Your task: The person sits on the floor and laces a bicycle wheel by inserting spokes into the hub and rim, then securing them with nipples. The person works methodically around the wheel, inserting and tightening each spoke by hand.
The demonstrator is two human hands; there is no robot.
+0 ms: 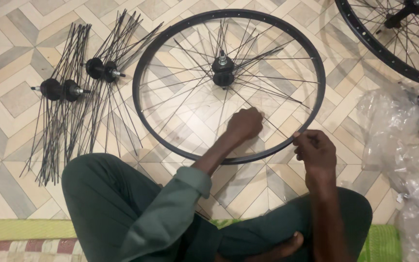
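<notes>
A: Where is everything?

B: The black rim (318, 92) lies flat on the tiled floor (6, 29), its hub (223, 72) at the centre.

A: And the hands?

B: The left hand (244, 123), fingers curled around a spoke (277, 130), sits near six o'clock. The right hand (314, 150) pinches that spoke's end at the rim, around five o'clock. I'd keep the spoke straight.

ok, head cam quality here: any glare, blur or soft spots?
Head view: even indoor light, soft shadows under the wheel rim; mild sheen on the tiled floor and bright glare off the clear plastic bags; thin spokes look slightly soft; left hand and right hand show no clear motion blur.
</notes>
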